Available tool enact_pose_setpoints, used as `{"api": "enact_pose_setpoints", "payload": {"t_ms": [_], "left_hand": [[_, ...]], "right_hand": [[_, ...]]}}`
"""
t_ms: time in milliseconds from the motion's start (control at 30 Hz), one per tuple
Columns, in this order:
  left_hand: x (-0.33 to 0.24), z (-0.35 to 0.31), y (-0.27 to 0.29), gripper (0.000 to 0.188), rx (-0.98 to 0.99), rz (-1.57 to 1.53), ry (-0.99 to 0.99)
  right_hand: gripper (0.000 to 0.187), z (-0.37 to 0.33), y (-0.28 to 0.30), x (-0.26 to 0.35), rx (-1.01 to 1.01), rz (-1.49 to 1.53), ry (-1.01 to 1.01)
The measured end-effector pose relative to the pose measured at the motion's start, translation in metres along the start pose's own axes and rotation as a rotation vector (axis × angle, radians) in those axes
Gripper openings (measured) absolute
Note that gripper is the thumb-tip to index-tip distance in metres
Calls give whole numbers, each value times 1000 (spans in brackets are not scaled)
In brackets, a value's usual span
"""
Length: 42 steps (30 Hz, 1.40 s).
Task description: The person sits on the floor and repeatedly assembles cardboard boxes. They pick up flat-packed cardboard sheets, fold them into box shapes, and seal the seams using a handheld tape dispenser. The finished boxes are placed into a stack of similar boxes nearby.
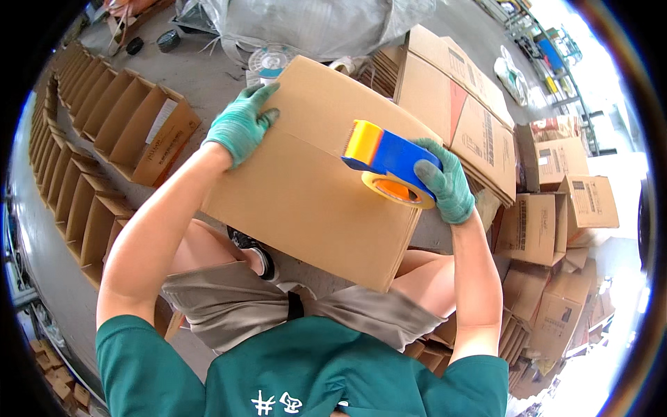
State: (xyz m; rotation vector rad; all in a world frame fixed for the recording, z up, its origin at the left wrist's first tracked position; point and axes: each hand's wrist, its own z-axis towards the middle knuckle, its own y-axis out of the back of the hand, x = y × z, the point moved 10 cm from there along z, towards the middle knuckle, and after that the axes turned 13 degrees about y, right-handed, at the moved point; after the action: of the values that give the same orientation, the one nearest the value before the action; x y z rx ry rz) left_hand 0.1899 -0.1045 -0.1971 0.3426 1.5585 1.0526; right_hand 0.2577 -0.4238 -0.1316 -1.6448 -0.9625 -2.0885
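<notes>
A brown cardboard box lies tilted in front of me, above my lap, with a seam running across its upper face. My left hand, in a green knitted glove, rests at the box's far left edge, thumb and fingers apart around its corner. In my gloved right hand is a blue and yellow tape dispenser, held over the right part of the box. A roll of tape with an orange core hangs at its lower side. Its toothed yellow end points left.
Open cardboard boxes stand in long curved rows to the left. Flattened cartons are stacked beyond the box on the right. More cartons pile up at the far right. A plastic-wrapped load and a spool sit ahead.
</notes>
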Motion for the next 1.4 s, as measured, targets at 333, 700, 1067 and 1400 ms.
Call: {"api": "enact_pose_setpoints", "payload": {"t_ms": [333,700,1067,1400], "left_hand": [[-68,-95,-85,71,678,-1148,725],[-100,-99,-87,36,402,-1279,624],[118,11,45,20,-80,-862,572],[149,0,-47,23,321,-556,684]], "right_hand": [[57,-8,-1,-11,121,12,11],[57,-10,4,-11,101,-39,14],[59,7,-22,18,307,-245,-77],[59,10,-28,12,305,-218,-117]]}}
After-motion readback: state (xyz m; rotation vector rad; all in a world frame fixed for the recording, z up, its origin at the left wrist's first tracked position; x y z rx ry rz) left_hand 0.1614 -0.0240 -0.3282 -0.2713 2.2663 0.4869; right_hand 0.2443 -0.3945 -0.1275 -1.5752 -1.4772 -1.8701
